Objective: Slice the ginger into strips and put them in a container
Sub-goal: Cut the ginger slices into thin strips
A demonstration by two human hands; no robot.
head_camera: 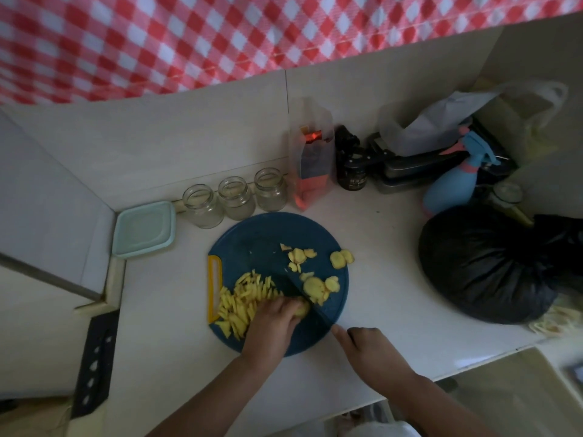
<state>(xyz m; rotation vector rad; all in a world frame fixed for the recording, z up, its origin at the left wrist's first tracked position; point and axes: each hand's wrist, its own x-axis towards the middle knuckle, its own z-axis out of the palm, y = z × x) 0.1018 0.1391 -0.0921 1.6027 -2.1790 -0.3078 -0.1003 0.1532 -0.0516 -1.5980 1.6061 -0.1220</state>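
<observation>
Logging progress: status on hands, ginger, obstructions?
Left hand pins ginger piece, right hand holds knife. Strips piled on board left side. Uncut slices right of blade; nothing obstructing.

A tied black bag (pixel 485 266) sits at the right of the counter (pixel 378 247), a blue spray bottle (pixel 454 184) just behind it. A small dark jar (pixel 351 175) stands by the wall, below a red-checked cloth (pixel 189 36).

Left hand (pixel 273 323) pins ginger (pixel 301 308) — right hand (pixel 367 348) grips knife (pixel 307 299).

Left hand (pixel 272 324), right hand (pixel 369 349) bare; forearms (pixel 206 394) bare
</observation>
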